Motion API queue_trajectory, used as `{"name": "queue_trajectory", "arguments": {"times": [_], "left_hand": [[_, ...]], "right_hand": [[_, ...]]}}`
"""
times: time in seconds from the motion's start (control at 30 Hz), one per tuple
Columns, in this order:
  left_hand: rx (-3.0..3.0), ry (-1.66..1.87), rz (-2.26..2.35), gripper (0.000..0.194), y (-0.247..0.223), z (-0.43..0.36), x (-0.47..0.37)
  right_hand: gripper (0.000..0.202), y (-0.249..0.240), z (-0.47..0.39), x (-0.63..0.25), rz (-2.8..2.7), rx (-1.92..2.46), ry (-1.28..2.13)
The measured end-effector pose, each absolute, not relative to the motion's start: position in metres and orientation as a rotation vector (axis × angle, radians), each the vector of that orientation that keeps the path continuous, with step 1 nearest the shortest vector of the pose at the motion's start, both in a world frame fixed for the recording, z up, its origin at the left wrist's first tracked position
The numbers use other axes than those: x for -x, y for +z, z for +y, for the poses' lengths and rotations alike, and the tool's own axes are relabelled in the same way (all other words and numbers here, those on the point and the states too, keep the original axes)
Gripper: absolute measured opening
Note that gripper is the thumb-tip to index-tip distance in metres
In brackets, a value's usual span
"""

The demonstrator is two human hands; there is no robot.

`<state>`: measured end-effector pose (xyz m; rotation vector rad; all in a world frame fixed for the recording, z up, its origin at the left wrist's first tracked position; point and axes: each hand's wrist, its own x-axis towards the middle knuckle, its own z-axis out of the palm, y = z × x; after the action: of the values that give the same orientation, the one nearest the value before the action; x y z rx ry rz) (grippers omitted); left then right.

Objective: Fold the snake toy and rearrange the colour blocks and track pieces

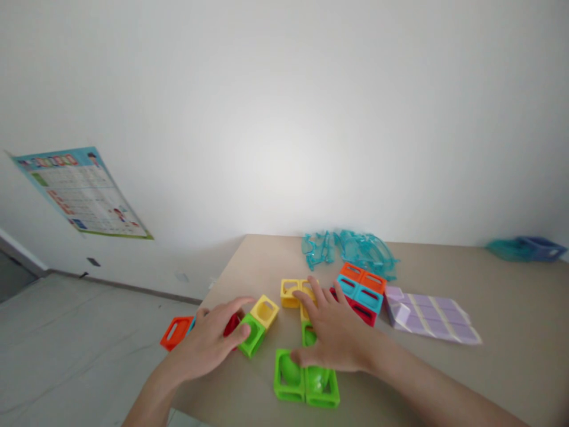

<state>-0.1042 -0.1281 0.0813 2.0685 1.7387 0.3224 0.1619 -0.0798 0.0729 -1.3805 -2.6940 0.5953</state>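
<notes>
My left hand (213, 339) is closed around a joined row of hollow cube blocks, with its thumb on the green block (252, 335). A yellow block (265, 311) forms the near-right end of that row, an orange block (176, 333) the other end; red and blue parts show between my fingers. My right hand (331, 332) spans a second joined piece of yellow blocks (290, 293) and green blocks (290, 375), fingers on the yellow part and thumb on the green. My palm hides some of its middle.
Orange, blue and red joined blocks (361, 292) lie right of my right hand. Translucent teal plastic pieces (367, 252) sit by the wall. A purple checked sheet (438, 317) and a dark blue bin (541, 249) are farther right. The table's left edge borders the floor (89, 332).
</notes>
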Motion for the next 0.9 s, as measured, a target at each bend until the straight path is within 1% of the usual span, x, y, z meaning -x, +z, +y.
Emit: {"name": "queue_trajectory", "arguments": {"times": [0.1,0.13,0.3,0.37,0.6,0.73,0.9], "left_hand": [[-2.119,0.324,1.729,0.061,0.081,-0.131,0.103],[-2.121,0.342,1.742,0.06,0.081,-0.132,0.103],[-2.14,0.368,1.761,0.043,0.081,-0.134,0.102],[-2.179,0.364,1.742,0.041,0.082,-0.134,0.102],[-2.239,0.406,1.73,0.043,0.076,-0.136,0.108],[-2.217,0.432,1.722,0.043,0.072,-0.137,0.113],[-2.143,0.378,1.734,0.051,0.071,-0.138,0.116]], "right_hand": [[0.115,0.069,-0.078,-0.162,-2.691,1.362,0.591],[0.114,0.068,-0.078,-0.162,-2.692,1.354,0.589],[0.112,0.069,-0.076,-0.161,-2.698,1.351,0.575],[0.111,0.069,-0.076,-0.161,-2.705,1.351,0.573],[0.109,0.071,-0.077,-0.161,-2.713,1.376,0.569],[0.112,0.072,-0.077,-0.162,-2.719,1.385,0.571],[0.113,0.072,-0.078,-0.163,-2.71,1.369,0.557]]}}
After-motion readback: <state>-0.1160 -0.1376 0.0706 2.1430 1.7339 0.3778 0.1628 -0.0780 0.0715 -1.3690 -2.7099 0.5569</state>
